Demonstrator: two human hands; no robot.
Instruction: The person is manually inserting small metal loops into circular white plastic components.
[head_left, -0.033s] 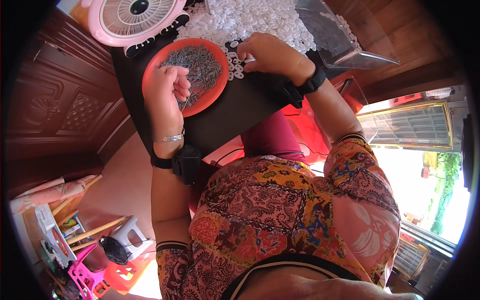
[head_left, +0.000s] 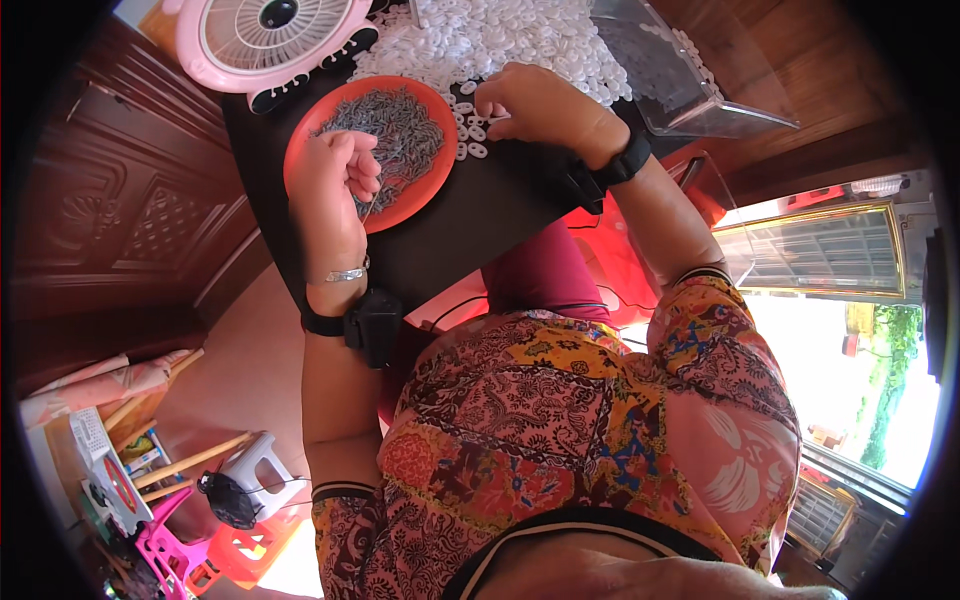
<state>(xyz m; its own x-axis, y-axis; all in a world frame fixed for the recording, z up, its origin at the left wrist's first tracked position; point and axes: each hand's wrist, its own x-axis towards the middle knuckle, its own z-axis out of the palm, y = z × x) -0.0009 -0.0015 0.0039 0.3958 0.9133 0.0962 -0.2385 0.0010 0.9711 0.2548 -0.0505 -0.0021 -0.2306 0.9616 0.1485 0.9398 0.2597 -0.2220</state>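
Two hands at work over a black tabletop (head_left: 480,215), seen from above.

Item 1: orange-red round plate (head_left: 300,150), shallow, smooth, plastic-looking, lying on the tabletop's left part. It carries a heap of thin grey metal pins (head_left: 400,130), short, wiry and tangled; single pieces cannot be counted.

Item 2: left hand (head_left: 335,185), resting over the near side of the plate, fingers curled in a loose pinch on one thin grey pin that pokes down from the fingertips. It hides part of the plate and heap. The wrist has a silver bracelet (head_left: 345,273) and a black strap with a boxy black device (head_left: 372,325).

Item 3: right hand (head_left: 530,100), just right of the plate, fingers bunched on a small white piece (head_left: 497,117); the grip itself is mostly hidden beneath the knuckles. Black wristband (head_left: 625,160).

Item 4: white plastic rings (head_left: 500,35), small, flat and oval, heaped across the far side of the table, with a few loose ones (head_left: 468,135) between the plate and the right hand. The heap is cut off by the upper edge.

Item 5: clear plastic box (head_left: 690,80), hard and angular, at the heap's right, contents hard to make out.

Item 6: pink round fan (head_left: 270,35) with white grille, far left, top cut off.
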